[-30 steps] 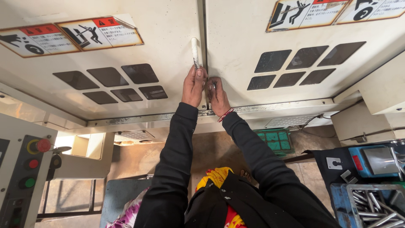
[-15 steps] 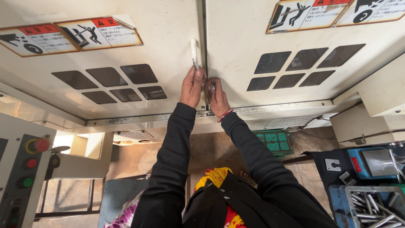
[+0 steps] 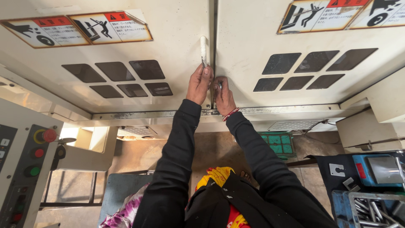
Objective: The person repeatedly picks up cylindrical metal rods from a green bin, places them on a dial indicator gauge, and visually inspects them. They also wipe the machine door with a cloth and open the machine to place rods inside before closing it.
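Handle (image 3: pixel 203 50), white, stands just left of the door seam (image 3: pixel 214 55); left hand (image 3: pixel 199 83) pinches its lower end, right hand (image 3: pixel 222 93) curls against the seam, its grip hidden.

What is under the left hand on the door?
The left hand covers the lower end of a white handle; only the upper part shows. What the fingers grip is hidden.

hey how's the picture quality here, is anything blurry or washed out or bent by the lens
Head view: sharp and evenly lit on the left hand, right hand and white door handle; bright washed-out patch at the opening behind the control panel; wide lens bows the cream machine doors; the metal pins are slightly soft.
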Demonstrator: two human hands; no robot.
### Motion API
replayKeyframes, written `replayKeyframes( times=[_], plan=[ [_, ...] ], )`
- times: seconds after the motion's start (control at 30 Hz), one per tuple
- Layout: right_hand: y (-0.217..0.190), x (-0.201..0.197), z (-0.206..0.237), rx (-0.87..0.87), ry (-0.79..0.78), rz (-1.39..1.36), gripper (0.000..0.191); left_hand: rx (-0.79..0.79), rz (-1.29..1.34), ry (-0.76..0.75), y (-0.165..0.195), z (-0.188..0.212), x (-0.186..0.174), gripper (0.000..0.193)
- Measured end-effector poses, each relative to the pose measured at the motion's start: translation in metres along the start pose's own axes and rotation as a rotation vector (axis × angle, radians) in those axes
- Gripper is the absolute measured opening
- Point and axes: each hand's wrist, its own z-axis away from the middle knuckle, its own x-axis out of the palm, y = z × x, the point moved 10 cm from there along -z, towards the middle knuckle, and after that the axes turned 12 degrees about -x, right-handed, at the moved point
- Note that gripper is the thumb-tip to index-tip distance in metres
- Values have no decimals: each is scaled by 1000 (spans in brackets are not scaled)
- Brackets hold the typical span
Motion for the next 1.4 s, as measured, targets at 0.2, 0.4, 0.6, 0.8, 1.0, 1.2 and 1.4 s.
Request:
replayKeyframes(
  times=[0.2, 0.4, 0.6, 0.8, 1.0, 1.2, 1.4],
  plan=[
    [2, 3, 1, 90, -12, -6, 13, 6, 62, 47, -5, -2, -2, 38],
    [-7, 3, -1, 71, -17, -8, 13, -25, 61, 33, -4, -2, -3, 38],
    [-7, 4, -1, 105, -7, 0, 14, -28, 77, 39, -10, -2, -3, 36],
    [-6, 5, 1, 100, 10, 10, 16, 51, 144, 24, -8, -5, -1, 33],
    [0, 9, 4, 128, 8, -22, 16, 19, 99, 53, -9, -2, -3, 32],
    [5, 11, 6, 149, 10, -20, 17, 20, 82, 62, -9, -1, -4, 34],
    [6, 11, 6, 154, 12, -20, 17, 14, 56, 73, -9, 0, -5, 36]
  ],
)
